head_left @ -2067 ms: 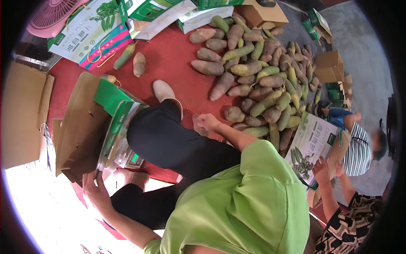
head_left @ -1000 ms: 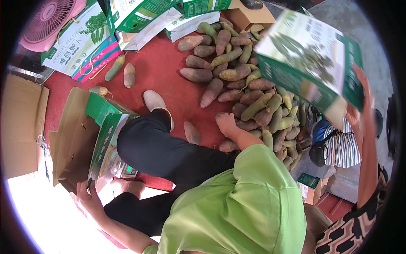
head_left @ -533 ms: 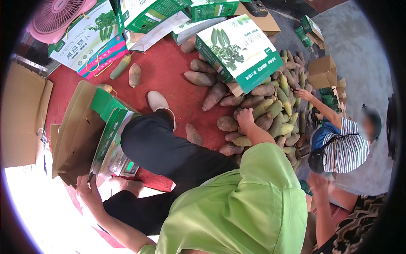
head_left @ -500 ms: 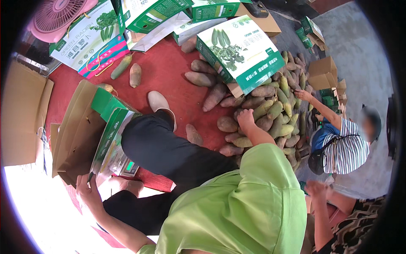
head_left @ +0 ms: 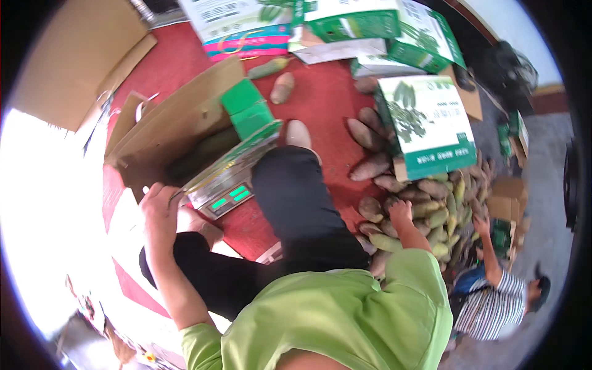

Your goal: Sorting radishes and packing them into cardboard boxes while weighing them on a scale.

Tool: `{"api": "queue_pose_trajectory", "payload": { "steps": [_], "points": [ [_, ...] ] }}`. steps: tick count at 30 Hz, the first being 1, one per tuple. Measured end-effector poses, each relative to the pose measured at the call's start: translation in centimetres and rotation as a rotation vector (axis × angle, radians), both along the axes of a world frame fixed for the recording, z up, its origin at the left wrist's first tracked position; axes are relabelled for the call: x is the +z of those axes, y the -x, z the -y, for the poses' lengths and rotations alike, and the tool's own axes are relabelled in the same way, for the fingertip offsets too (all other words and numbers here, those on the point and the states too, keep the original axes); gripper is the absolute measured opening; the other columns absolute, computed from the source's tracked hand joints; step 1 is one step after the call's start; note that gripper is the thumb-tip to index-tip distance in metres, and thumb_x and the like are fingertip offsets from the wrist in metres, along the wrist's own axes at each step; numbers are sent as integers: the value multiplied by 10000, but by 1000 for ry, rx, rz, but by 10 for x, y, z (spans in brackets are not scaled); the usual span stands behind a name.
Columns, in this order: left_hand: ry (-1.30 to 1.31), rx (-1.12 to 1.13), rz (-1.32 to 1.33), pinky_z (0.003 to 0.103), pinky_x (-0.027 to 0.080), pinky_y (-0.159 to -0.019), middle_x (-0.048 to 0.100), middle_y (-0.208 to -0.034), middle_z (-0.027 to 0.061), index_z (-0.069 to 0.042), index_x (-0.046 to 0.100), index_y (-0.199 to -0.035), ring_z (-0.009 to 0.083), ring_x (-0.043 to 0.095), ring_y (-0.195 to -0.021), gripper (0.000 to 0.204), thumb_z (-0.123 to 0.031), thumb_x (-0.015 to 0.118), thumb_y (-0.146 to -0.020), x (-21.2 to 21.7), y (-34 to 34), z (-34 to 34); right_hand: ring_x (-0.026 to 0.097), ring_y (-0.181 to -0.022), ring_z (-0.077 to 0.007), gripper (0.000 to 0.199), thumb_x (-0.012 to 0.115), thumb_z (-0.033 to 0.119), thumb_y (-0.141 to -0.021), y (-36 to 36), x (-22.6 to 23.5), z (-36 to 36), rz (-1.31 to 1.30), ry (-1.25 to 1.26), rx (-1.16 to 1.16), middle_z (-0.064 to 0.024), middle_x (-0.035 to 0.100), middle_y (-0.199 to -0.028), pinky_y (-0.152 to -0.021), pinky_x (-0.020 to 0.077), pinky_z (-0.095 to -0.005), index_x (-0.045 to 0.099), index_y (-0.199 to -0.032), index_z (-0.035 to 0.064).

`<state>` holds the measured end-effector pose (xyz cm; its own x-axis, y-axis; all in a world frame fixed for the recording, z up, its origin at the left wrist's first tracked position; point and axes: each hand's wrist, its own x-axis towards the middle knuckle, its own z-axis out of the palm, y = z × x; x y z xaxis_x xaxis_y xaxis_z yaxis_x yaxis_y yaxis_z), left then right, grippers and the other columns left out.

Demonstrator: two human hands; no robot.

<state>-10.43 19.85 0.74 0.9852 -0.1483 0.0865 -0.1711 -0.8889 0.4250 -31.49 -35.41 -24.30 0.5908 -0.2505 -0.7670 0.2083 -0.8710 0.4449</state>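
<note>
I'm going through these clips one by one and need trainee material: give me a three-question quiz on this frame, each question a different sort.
1. True or false: the left hand rests at the edge of the open cardboard box sitting on the weighing scale.
2. Multiple choice: the right hand is on A) a fan, B) the pile of green and brown fruits, C) the scale display.
3. Fill in: the floor covering under the pile is ____ in colour.

Key: 1 true; 2 B; 3 red.
</note>
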Motion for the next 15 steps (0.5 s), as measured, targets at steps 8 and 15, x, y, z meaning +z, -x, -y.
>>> {"api": "queue_pose_trajectory", "payload": {
  "steps": [8, 15],
  "points": [
    [-75, -16, 57, 384, 459, -648, 561, -728, 111, -19, 675, -794, 303, 579, -720, 58, -63, 668, -758, -1, -1, -7, 536, -1076, -293, 486, 724, 91, -687, -53, 50, -38, 386, -262, -138, -93, 540, -1153, -859, 452, -436, 533, -1131, 138],
    [-229, -55, 40, 398, 480, -697, 538, -743, 85, -66, 661, -809, 280, 584, -770, 75, -116, 629, -764, -5, 4, -13, 583, -997, -312, 544, 714, 10, -677, -86, 70, -44, 913, -767, -369, -99, 581, -1104, -839, 475, -411, 517, -1179, 83]
  ]
}}
